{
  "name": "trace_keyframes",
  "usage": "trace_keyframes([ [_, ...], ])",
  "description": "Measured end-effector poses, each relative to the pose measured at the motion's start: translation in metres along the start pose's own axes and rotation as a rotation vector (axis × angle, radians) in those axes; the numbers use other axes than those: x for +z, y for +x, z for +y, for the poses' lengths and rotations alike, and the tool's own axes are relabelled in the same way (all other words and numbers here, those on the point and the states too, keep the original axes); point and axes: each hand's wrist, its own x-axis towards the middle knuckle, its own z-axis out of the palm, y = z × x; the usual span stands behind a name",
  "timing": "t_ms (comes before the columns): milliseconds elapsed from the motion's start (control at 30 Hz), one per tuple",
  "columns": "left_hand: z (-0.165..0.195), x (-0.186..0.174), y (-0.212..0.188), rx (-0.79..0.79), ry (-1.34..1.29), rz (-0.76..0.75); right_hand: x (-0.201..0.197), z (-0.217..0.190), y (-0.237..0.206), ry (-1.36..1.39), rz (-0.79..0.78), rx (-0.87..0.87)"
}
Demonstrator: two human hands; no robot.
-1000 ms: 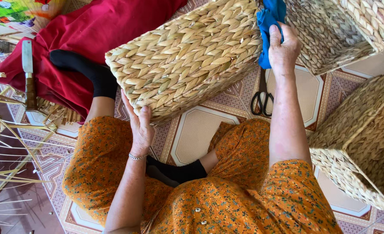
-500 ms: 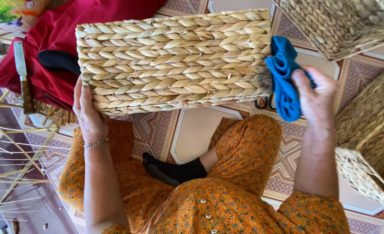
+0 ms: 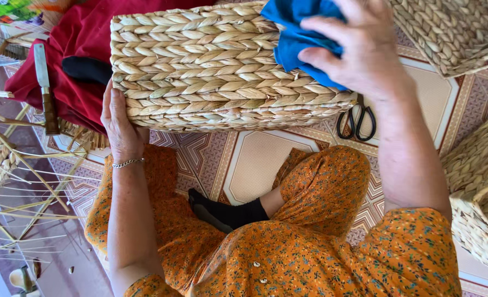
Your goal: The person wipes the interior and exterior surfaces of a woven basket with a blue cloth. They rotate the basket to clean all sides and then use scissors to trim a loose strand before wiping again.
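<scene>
A rectangular basket of braided straw [image 3: 211,66] is held up in front of me, above my crossed legs in orange flowered cloth. My left hand [image 3: 120,124] grips its left end, thumb on the underside, a thin chain bracelet at the wrist. My right hand [image 3: 359,49] presses a blue cloth [image 3: 296,36] against the basket's right side.
Black scissors [image 3: 356,121] lie on the patterned floor tiles behind the basket. More woven baskets stand at the top right [image 3: 453,33] and right edge [image 3: 478,192]. A knife [image 3: 44,91] and red cloth [image 3: 67,49] lie at the left, with loose straw and an unfinished woven frame [image 3: 1,165].
The basket has swung level and come closer to me. My right hand with the blue cloth has moved from the basket's far right end onto its side.
</scene>
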Motion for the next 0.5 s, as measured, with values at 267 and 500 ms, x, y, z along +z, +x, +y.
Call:
trace_keyframes([
  [267,0.056,0.037,-0.006,0.638,0.941,0.033,0.036,0.071,-0.181,0.695,0.337,1.029],
  [500,0.06,0.172,0.0,0.748,0.623,-0.784,0.09,0.039,-0.279,0.011,-0.672,1.422],
])
